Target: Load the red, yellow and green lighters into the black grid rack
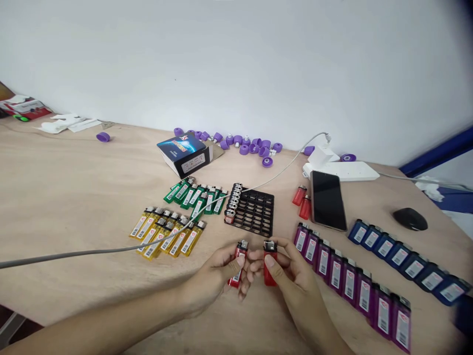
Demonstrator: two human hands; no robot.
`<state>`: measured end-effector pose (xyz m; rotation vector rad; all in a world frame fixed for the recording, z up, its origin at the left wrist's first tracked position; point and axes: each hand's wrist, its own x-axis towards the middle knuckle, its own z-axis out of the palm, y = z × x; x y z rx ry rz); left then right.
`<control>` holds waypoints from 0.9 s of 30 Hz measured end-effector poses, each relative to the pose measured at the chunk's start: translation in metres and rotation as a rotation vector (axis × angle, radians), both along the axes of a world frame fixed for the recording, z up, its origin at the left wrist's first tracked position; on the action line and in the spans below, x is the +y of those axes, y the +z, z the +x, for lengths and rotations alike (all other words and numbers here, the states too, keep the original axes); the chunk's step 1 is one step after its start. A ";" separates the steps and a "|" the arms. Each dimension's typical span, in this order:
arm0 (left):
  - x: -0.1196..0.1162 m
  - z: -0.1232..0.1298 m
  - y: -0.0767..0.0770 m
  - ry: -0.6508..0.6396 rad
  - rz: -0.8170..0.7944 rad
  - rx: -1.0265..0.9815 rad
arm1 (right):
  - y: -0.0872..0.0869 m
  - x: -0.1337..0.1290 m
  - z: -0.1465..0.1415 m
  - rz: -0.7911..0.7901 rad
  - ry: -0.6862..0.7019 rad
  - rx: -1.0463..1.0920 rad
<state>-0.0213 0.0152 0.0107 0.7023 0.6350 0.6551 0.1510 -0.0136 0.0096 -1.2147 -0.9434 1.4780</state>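
My left hand [218,268] is closed on a red lighter [235,277], its label partly under my thumb. A second red lighter [270,279] is gripped in my right hand [290,271], thumb across its body. Both lighters are upright, metal tops uppermost, with the fingertips of the two hands close together. Just beyond them lies a black slotted tray [254,211] with lighters standing along its left side. Two more red lighters [302,201] lie to the tray's right, next to a phone [328,199].
Green lighters [197,197], yellow lighters [168,234], purple lighters [349,281] and blue lighters [406,261] lie in groups. A grey cable [111,254] crosses over the tray to a white power strip [347,171]. Behind are a lighter box [186,153], purple caps [244,148] and a black mouse [410,218].
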 end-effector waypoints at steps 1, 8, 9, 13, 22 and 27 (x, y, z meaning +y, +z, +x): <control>0.000 0.000 -0.001 -0.009 0.026 -0.001 | 0.001 -0.001 0.001 0.000 0.002 -0.009; -0.001 0.001 -0.001 -0.053 0.073 0.006 | 0.007 -0.002 0.004 0.002 -0.048 0.054; -0.001 0.001 0.000 -0.056 0.039 0.004 | 0.007 -0.002 0.003 -0.011 -0.054 0.110; -0.005 -0.002 0.006 -0.240 -0.195 -0.076 | 0.005 -0.004 -0.005 -0.072 -0.038 0.323; -0.009 -0.001 0.008 -0.073 0.141 0.152 | 0.017 -0.010 -0.007 0.095 0.011 0.020; -0.003 -0.003 0.006 -0.035 0.439 0.347 | 0.031 0.007 0.011 0.099 -0.087 -0.242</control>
